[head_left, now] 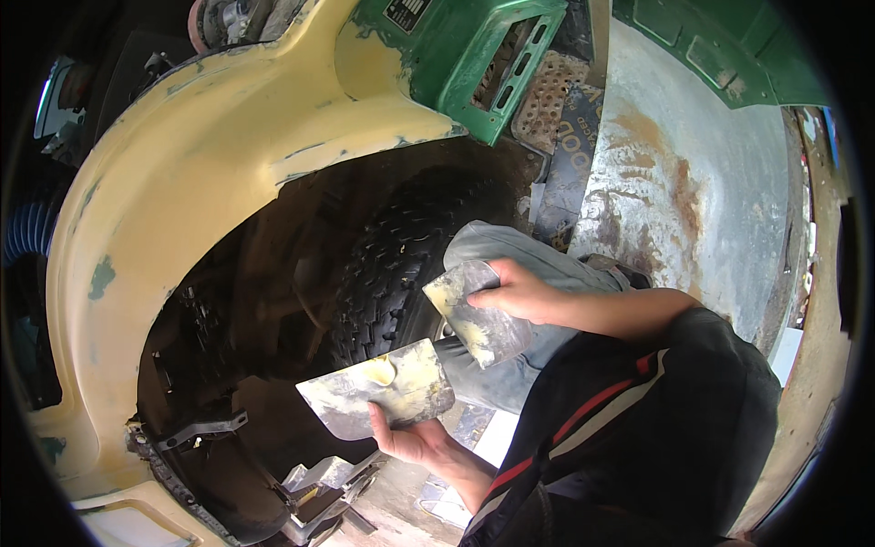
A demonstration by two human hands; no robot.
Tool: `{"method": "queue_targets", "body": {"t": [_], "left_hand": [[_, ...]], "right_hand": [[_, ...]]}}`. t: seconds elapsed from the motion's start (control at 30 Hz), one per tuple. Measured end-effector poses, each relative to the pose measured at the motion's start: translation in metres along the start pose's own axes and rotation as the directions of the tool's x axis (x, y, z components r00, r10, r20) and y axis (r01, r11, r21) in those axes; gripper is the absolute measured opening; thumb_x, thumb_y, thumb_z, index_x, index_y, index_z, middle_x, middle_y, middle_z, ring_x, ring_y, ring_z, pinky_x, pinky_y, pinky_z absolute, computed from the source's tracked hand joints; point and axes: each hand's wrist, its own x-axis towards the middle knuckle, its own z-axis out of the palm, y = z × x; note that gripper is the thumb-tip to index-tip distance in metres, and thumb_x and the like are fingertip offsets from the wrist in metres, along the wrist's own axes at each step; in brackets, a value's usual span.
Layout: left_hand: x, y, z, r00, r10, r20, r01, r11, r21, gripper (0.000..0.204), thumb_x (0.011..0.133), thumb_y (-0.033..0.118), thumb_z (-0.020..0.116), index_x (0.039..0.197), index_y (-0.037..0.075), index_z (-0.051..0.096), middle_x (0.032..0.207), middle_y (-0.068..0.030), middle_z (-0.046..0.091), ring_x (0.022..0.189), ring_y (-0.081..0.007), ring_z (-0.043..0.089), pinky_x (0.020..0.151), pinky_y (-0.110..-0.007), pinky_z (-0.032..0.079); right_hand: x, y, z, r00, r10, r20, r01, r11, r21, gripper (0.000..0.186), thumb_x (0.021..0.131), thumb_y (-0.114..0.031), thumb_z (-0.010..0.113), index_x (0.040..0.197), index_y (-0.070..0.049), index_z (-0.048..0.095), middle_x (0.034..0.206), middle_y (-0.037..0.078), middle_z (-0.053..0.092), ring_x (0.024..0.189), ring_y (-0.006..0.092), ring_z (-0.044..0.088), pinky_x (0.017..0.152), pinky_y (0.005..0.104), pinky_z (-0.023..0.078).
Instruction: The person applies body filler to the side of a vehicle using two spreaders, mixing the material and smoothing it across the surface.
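Observation:
My left hand (410, 442) grips a flat grey filler plate (337, 401) by its lower edge, thumb on top. A dab of pale yellow filler (378, 370) sits near its upper edge, with dry smears around it. Above and to the right, my right hand (529, 292) is closed on a second flat grey filler spreader (488, 333), streaked with yellow. The two plates are close together but apart, in front of my bent knee. Beyond them curves a vehicle fender (210, 137) coated in yellow filler, with green patches showing.
Inside the dark wheel arch stands a knobbly black tyre (392, 264). Green bodywork (447, 55) joins the fender at the top. A worn, rust-stained grey panel (684, 182) lies to the right. Metal brackets (319, 483) and scraps lie at the lower left. A blue hose (29, 228) hangs far left.

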Motion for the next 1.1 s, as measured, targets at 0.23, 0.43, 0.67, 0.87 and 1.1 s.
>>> {"method": "queue_targets", "body": {"t": [0.23,0.43,0.67,0.87,1.1], "left_hand": [[0.002,-0.006,0.017,1.0,-0.025,-0.012,0.026,0.998,0.064,0.061,0.086,0.014,0.073,0.14,-0.003,0.049,0.14,-0.0167,0.056,0.129,-0.0339,0.054,0.112,-0.056,0.04],[0.003,-0.016,0.031,0.999,-0.038,-0.01,0.039,0.99,0.135,0.063,0.085,0.014,0.074,0.141,-0.003,0.049,0.14,-0.0165,0.056,0.13,-0.0339,0.053,0.113,-0.056,0.039],[-0.001,-0.038,0.066,0.967,0.244,0.074,-0.252,0.869,0.426,0.058,0.087,0.014,0.075,0.138,-0.003,0.052,0.136,-0.016,0.058,0.122,-0.0294,0.057,0.11,-0.05,0.042],[0.016,-0.071,0.088,0.879,0.377,0.291,-0.472,0.772,0.426,0.044,0.091,0.005,0.073,0.131,-0.003,0.058,0.132,-0.0167,0.062,0.114,-0.0261,0.062,0.104,-0.047,0.05],[0.011,-0.082,0.094,0.898,0.34,0.279,-0.434,0.787,0.438,0.047,0.091,0.004,0.071,0.134,-0.004,0.054,0.132,-0.0173,0.061,0.113,-0.0268,0.062,0.104,-0.047,0.049]], "right_hand": [[0.011,-0.001,-0.011,0.973,-0.23,0.002,0.23,0.973,-0.03,0.035,0.088,-0.002,0.069,0.122,-0.001,0.061,0.102,0.004,0.07,0.092,0.0111,0.065,0.079,0.0295,0.054],[0.018,-0.005,-0.027,0.981,-0.192,-0.027,0.192,0.981,0.021,0.031,0.09,-0.002,0.068,0.12,-0.001,0.061,0.098,0.001,0.068,0.086,0.0094,0.064,0.073,0.0275,0.053],[0.02,-0.035,-0.046,0.952,-0.306,-0.028,0.306,0.952,-0.013,0.024,0.093,-0.004,0.067,0.116,0.0,0.062,0.101,0.002,0.068,0.09,0.0084,0.063,0.077,0.0281,0.053],[0.001,-0.083,-0.053,0.882,-0.47,-0.041,0.451,0.866,-0.216,0.02,0.097,-0.006,0.063,0.114,-0.001,0.052,0.096,0.006,0.066,0.092,0.0081,0.058,0.08,0.0288,0.049],[-0.006,-0.075,-0.063,0.885,-0.455,-0.097,0.438,0.885,-0.16,0.027,0.096,-0.006,0.067,0.119,0.0,0.054,0.102,0.003,0.064,0.096,0.0073,0.058,0.085,0.0269,0.049]]}}
